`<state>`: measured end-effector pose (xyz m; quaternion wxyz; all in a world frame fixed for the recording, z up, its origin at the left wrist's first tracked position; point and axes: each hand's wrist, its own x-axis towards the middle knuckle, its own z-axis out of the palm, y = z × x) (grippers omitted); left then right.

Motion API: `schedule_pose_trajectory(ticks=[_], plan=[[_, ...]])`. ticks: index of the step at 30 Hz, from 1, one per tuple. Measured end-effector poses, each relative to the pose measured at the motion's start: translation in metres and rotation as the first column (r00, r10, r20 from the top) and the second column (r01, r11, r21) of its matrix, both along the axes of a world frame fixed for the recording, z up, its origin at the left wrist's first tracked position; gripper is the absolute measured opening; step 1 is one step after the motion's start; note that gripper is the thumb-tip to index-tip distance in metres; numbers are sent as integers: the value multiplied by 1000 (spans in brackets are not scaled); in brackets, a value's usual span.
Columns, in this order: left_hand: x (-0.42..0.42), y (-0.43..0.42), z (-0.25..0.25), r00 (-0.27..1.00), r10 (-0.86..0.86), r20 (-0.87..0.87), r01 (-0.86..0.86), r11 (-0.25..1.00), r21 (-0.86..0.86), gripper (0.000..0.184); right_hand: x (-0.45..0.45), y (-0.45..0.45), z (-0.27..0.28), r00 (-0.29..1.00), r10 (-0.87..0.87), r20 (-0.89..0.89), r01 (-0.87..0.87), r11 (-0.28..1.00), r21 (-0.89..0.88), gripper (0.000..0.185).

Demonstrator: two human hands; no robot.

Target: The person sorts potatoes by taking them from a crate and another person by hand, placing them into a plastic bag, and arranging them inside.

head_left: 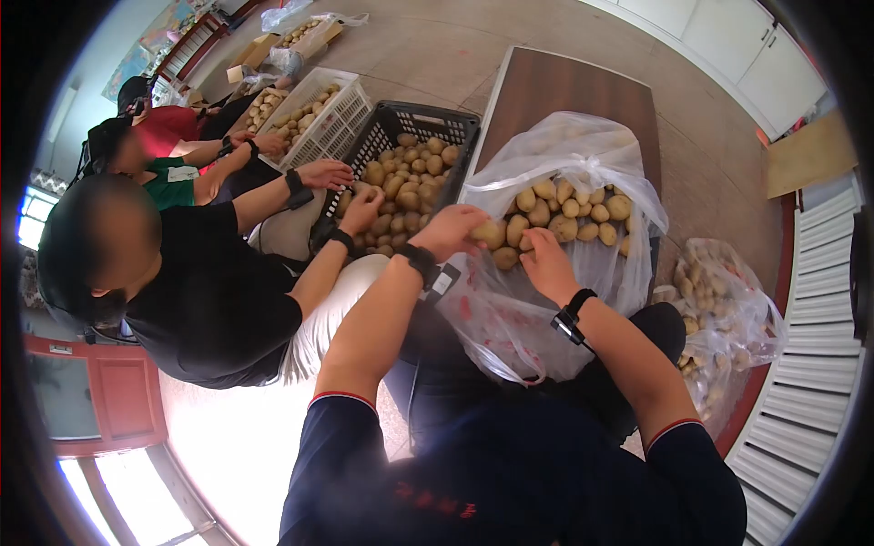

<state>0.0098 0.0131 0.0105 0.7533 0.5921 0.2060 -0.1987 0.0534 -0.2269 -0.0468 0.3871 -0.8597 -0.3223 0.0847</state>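
In the head view, my left hand [450,232] is closed on a potato [490,234] at the mouth of a clear plastic bag [583,141]. My right hand [548,264] is at the near edge of the potatoes in that bag, its fingertips bent toward a small potato [526,242]; whether they grip anything is hidden. Many loose potatoes [571,208] lie in the opened bag, which rests on a dark brown table [583,82]. The bag's near side [519,318] hangs down over my lap.
Left of the table stands a black crate [428,116] of potatoes, with a co-worker's hands [361,211] at its side. Further left are a white crate [350,86] and more people. Bagged potatoes [719,282] lie on the floor at the right, near a radiator [810,346].
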Motion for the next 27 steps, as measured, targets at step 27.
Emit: schedule_pose_trajectory(ticks=[27], plan=[[-17,88,-66,706,703,-79,-706,708,-12,34,-22,-22,-2,871,258,418,-31,878,-477,41]])
